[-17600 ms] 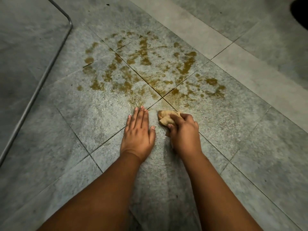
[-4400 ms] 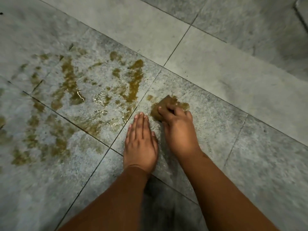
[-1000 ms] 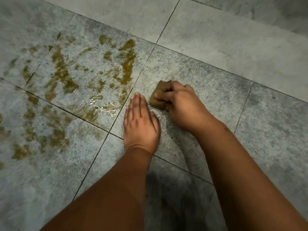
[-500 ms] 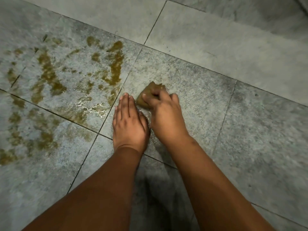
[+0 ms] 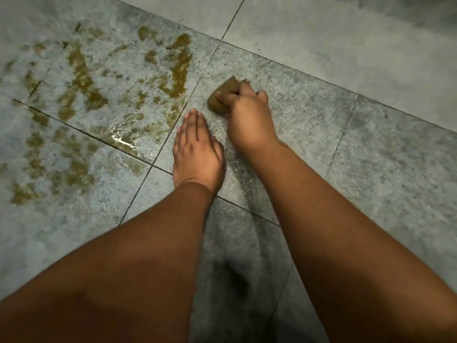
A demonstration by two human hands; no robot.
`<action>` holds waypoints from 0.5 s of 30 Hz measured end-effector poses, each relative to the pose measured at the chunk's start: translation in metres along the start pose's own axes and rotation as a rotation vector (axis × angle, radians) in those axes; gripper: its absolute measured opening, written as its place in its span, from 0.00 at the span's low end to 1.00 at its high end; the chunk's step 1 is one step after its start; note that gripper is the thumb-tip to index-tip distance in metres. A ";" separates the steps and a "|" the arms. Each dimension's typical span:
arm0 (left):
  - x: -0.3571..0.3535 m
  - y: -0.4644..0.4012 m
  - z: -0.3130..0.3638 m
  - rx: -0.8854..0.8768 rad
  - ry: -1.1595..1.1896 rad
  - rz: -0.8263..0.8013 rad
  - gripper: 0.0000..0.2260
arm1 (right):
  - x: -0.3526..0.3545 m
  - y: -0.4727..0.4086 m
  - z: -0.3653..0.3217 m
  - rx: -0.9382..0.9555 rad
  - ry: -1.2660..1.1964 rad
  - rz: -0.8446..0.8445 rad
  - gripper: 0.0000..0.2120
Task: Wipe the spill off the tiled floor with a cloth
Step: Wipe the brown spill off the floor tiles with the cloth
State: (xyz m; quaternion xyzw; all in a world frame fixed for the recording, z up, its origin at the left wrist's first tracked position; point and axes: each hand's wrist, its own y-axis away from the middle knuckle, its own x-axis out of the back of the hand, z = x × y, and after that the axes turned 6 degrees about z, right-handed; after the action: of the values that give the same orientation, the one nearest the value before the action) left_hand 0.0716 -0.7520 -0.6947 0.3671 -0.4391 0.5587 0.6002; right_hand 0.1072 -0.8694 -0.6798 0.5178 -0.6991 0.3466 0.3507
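Her right hand (image 5: 247,115), fingers curled tight round the sodden, soft-looking cloth (image 5: 221,97), works at one o'clock of the flat, straight-fingered left hand (image 5: 197,149); best gripped bunched, I'd say.

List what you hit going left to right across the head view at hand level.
brown spill on the tiled floor → left hand flat on the tile → cloth → right hand gripping the cloth → bare grey tile.
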 end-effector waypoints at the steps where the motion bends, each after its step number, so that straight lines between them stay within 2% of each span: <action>1: 0.000 0.000 0.000 0.005 0.005 -0.008 0.25 | 0.003 0.016 0.001 -0.010 -0.008 -0.018 0.19; 6: 0.007 0.001 0.002 0.022 0.039 -0.033 0.25 | 0.025 0.083 -0.005 -0.036 -0.019 -0.038 0.18; 9: 0.021 0.006 -0.002 -0.041 0.053 -0.118 0.26 | 0.030 0.099 -0.008 -0.069 0.036 -0.073 0.21; 12: 0.050 0.015 -0.017 -0.144 -0.040 -0.176 0.25 | 0.036 0.122 -0.012 -0.115 0.059 -0.146 0.21; 15: 0.089 0.030 -0.043 -0.127 -0.106 -0.193 0.25 | 0.041 0.132 -0.027 -0.164 0.096 -0.249 0.22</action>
State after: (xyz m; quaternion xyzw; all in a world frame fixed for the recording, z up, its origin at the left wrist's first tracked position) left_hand 0.0463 -0.6776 -0.6275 0.3979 -0.4675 0.4491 0.6492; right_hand -0.0259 -0.8364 -0.6474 0.5529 -0.6380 0.2664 0.4650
